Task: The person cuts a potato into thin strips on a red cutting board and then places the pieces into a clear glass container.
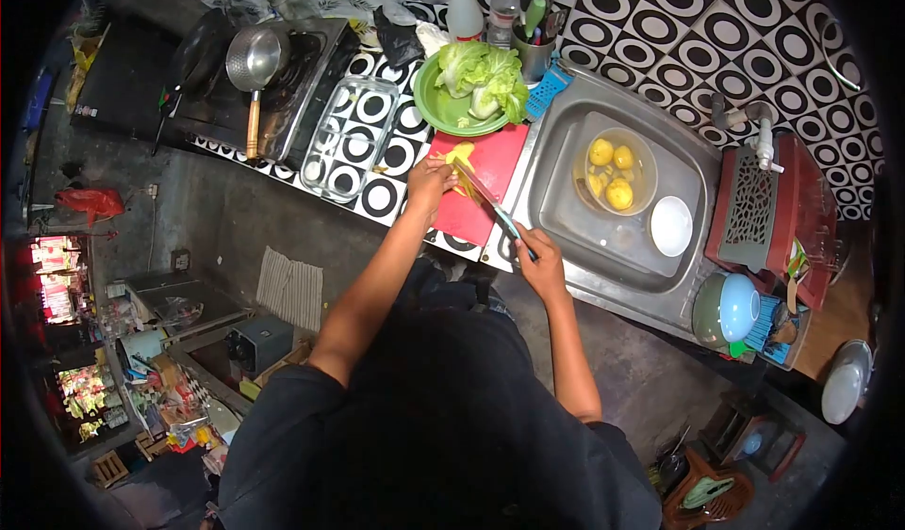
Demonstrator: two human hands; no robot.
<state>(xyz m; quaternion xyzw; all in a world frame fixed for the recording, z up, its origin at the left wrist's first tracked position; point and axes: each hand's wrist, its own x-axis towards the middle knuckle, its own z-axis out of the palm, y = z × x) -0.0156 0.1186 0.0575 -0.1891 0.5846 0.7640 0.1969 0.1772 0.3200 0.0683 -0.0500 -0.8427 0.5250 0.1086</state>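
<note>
- Good cutting here: tuck the left hand's (431, 187) fingertips clear of the knife (503, 215); short, even strokes.
- Right hand (540, 259): grip clamped round knife handle. Left: grip at the yellow pieces, pinching or pressing, can't say which.
- Yellow pieces (461, 153): on red board (498, 158), bright, small, bunched about the blade.

1 left hand (431, 189), 1 right hand (541, 262), 1 knife (505, 217), 1 red board (500, 163), 1 green basin (425, 97), 1 saucepan (255, 59), 1 sink (556, 195), 1 faucet (765, 146), 1 white dish (671, 227).

Saucepan (255, 57) (wooden-handled) on the stove (304, 87); white tap (765, 151)
</note>
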